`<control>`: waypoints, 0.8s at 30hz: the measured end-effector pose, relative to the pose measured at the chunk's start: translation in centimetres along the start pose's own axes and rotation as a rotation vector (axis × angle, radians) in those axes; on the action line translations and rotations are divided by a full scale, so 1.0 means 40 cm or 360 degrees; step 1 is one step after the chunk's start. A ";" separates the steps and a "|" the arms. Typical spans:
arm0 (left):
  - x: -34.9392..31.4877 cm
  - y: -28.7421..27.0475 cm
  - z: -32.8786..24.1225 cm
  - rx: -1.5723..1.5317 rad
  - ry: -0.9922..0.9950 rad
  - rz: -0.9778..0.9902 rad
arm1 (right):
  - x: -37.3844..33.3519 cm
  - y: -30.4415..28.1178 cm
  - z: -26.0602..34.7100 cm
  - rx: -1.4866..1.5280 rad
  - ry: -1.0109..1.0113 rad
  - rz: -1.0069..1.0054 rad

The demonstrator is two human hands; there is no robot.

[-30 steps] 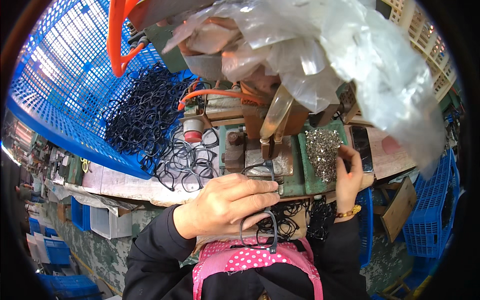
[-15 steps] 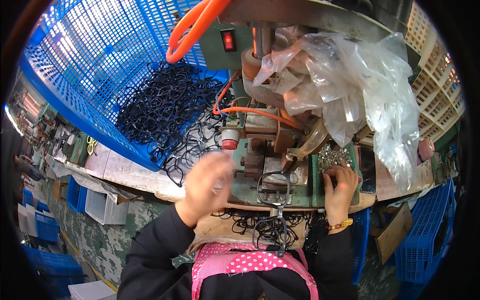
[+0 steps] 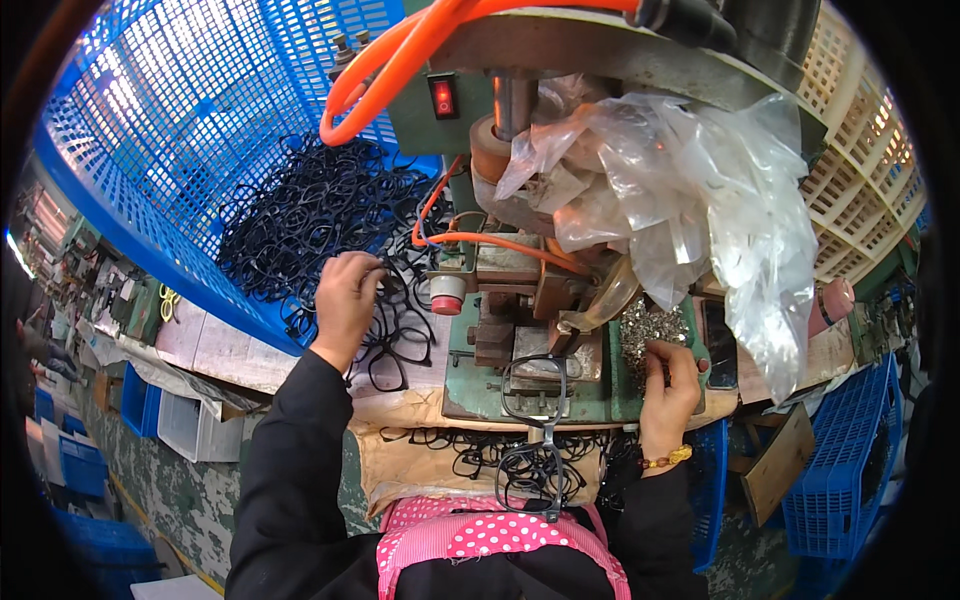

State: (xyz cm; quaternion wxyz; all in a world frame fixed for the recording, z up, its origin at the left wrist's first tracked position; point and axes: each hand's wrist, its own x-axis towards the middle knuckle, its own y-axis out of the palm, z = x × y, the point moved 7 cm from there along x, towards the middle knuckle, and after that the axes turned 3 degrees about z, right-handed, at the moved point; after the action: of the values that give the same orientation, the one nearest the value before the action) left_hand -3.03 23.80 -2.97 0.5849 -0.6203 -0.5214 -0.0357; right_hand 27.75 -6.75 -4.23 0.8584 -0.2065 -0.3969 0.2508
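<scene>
My left hand (image 3: pixel 343 303) is over the near edge of a heap of dark eyeglass frames (image 3: pixel 320 215); its fingers are curled together and whatever they pinch is hidden. Loose frames (image 3: pixel 400 340) lie just beside it on the bench. My right hand (image 3: pixel 670 392) rests at the near end of a green tray of small shiny metal parts (image 3: pixel 652 330), thumb and fingertips drawn together; anything between them is too small to make out. Between my hands, one dark eyeglass frame (image 3: pixel 558 450) hangs lengthwise at the front of the green bench machine (image 3: pixel 470 385), one rim against the fixture.
The heap spills from a tipped blue basket (image 3: pixel 180 240). Crumpled clear plastic bags (image 3: pixel 690 190) hang over the machine's right side. An orange hose (image 3: pixel 390 60) loops above. A red button (image 3: pixel 446 305) sits near my left hand. More frames lie on brown paper (image 3: pixel 400 470) near my lap.
My left hand has moved left and farther away, from beside the machine to the heap of frames. The right hand remains at the metal parts. The view has shifted slightly.
</scene>
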 end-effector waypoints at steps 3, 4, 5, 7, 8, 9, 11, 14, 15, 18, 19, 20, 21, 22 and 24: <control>0.014 -0.067 0.000 -0.0055 0.0017 -0.0138 | 0.004 -0.001 0.017 0.0116 0.0066 0.0002; 0.012 -0.073 0.022 -0.0158 -0.0182 -0.0117 | 0.004 0.001 0.020 0.0164 0.0112 0.0003; 0.005 -0.074 0.044 -0.0260 -0.0380 -0.0094 | 0.003 0.005 0.012 0.0189 0.0121 0.0002; -0.015 -0.062 0.091 -0.0985 -0.0575 -0.0110 | -0.007 0.015 -0.002 0.0243 0.0145 0.0023; -0.032 -0.062 0.109 -0.1175 -0.0727 -0.0117 | -0.009 0.017 -0.006 0.0342 0.0209 0.0044; -0.039 -0.061 0.103 -0.1376 -0.0877 -0.0113 | -0.009 0.015 -0.010 0.0430 0.0280 0.0056; -0.060 -0.076 0.078 -0.1416 -0.0988 -0.0107 | -0.010 0.010 -0.017 0.0571 0.0356 0.0036; -0.108 -0.077 0.018 -0.1328 -0.0886 -0.0070 | -0.015 0.008 -0.029 0.0744 0.0419 -0.0031; -0.129 -0.071 -0.003 -0.1258 -0.0838 -0.0013 | -0.018 0.012 -0.030 0.0828 0.0480 -0.0035; -0.187 -0.018 -0.026 -0.1032 -0.0560 0.0080 | -0.020 0.021 -0.014 0.1009 0.0567 0.0002; -0.190 -0.003 -0.051 -0.0911 -0.0397 0.0084 | -0.019 0.022 -0.005 0.1059 0.0585 0.0020; -0.215 0.035 -0.042 -0.0914 -0.0569 0.0240 | -0.018 0.023 0.002 0.1053 0.0595 0.0021; -0.228 0.062 -0.045 -0.1133 -0.0816 0.0302 | -0.013 0.022 0.014 0.1036 0.0563 0.0050; -0.233 0.066 -0.044 -0.1140 -0.0989 0.0401 | -0.009 0.018 0.027 0.1019 0.0533 0.0080; -0.217 0.037 -0.062 -0.1167 -0.1105 0.0367 | 0.004 0.016 0.062 0.1110 0.0525 0.0112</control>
State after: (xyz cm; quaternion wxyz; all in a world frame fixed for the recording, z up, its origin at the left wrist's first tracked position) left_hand -4.55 16.98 -8.87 0.1218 -0.8133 -0.5662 0.0565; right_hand 25.74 -5.77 -3.00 0.9203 0.0468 -0.1370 0.3634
